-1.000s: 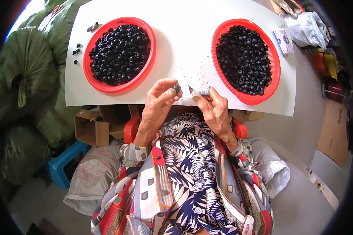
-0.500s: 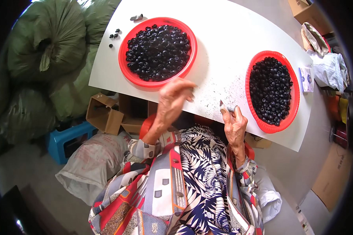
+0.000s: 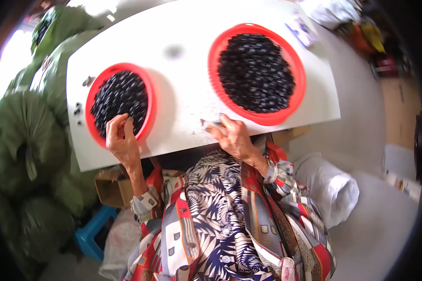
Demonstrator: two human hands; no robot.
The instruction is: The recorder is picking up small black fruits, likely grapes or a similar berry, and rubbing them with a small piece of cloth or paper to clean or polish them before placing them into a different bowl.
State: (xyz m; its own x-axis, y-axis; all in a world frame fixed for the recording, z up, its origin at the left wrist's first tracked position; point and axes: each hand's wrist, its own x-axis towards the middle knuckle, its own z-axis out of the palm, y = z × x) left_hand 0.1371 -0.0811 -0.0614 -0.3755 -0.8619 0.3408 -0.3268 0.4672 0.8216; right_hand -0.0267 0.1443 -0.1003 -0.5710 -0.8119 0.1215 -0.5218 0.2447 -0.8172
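My left hand is over the near edge of the left red basin, which is full of small round black pieces with holes, like beads. Its thumb and fingertips come together among the pieces; whatever they pinch is hidden. Near the table's front edge, my right hand is closed round a small pointed blade, blurred, whose tip sticks out to the left. The right red basin, beyond my right hand, holds more of the same black pieces.
Dark crumbs are scattered on the white table by the blade. Several loose black pieces lie left of the left basin. Green sacks crowd the left side; a blue stool and a cardboard box stand below the table.
My view has swung to the right, so the table sits differently. My left hand has gone from the table's front edge into the left basin. The right hand still grips the blade.
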